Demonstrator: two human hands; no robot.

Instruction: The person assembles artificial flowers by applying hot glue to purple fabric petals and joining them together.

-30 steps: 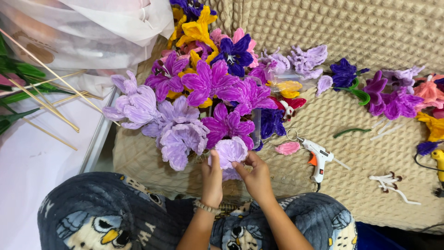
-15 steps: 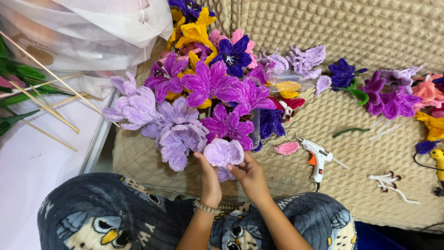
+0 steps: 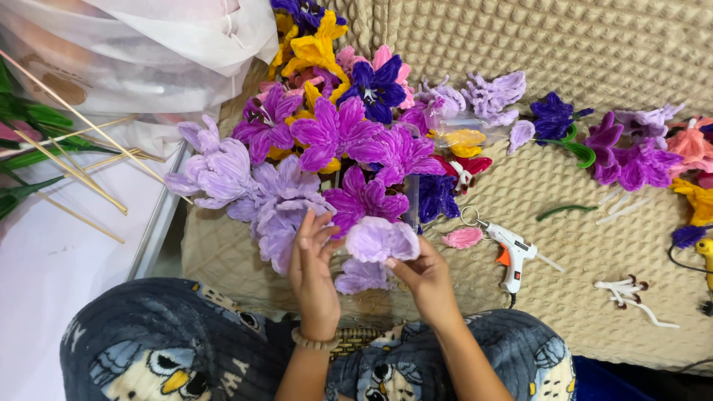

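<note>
**Operator:** Report containers and contents.

**Inspector:** One item qualifies: a translucent white plastic bag (image 3: 148, 52) at the upper left. Its contents show only as blurred tan and pink shapes and cannot be identified. The flowers lie loose on the beige textured mat (image 3: 594, 44), not in a container.

**Operator:** Hand status and location of the work item.

**Inspector:** The left hand (image 3: 312, 271) and the right hand (image 3: 423, 275) both grip a pale lilac fuzzy flower (image 3: 380, 239), held just above the mat's near edge, in front of the person's lap. The left fingers are curled against the flower's left side; the right fingertips pinch its lower right petal. Both hands are closed on the flower.

**Operator:** Surroundings and obstructions.

**Inspector:** A heap of purple, magenta and lavender flowers (image 3: 334, 148) lies directly behind the held flower, touching or nearly touching it. A second lilac bloom (image 3: 360, 276) sits below it, between the wrists. A white glue gun (image 3: 512, 256) with an orange trigger lies just right of the right hand; a small pink piece (image 3: 463, 238) rests between gun and flower. Thin wooden sticks (image 3: 67, 160) and green leaves (image 3: 30, 126) lie well apart, at left.

**Operator:** Difference from the earlier frame.

**Inspector:** Minimal. Both hands remain on the same flower in nearly the same position; the left fingers now spread higher along its side. The glue gun has not moved.
</note>
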